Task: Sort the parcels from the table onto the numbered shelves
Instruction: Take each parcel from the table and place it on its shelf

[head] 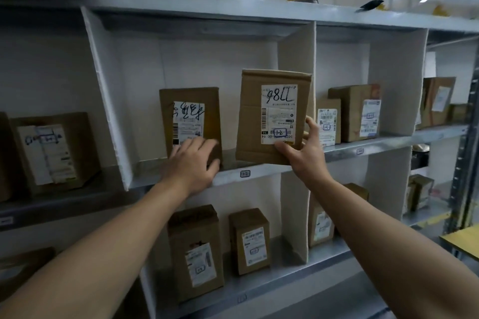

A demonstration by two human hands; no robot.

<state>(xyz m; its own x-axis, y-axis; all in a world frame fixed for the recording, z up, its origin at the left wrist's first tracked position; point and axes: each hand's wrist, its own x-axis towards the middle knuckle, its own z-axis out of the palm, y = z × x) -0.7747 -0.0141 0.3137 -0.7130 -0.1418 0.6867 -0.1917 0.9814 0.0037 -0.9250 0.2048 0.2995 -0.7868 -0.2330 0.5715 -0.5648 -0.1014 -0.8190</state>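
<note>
Two hands reach into one compartment of the shelf [264, 171]: the right hand [303, 153] pinches the lower right corner of a brown parcel [252, 116], thumb across the front under its label marked 1-2, fingers round the right side. It holds the parcel upright over the shelf's front lip, beside the white divider [298, 46]. The left hand [191, 160] lays fairly straight fingers on the lower front of a second parcel [189, 97] standing just left, above a small tag [245, 173] on the edge.

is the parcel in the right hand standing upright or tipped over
Upright: the parcel is held on end, long sides near vertical, right hand gripping its lower corner.
</note>
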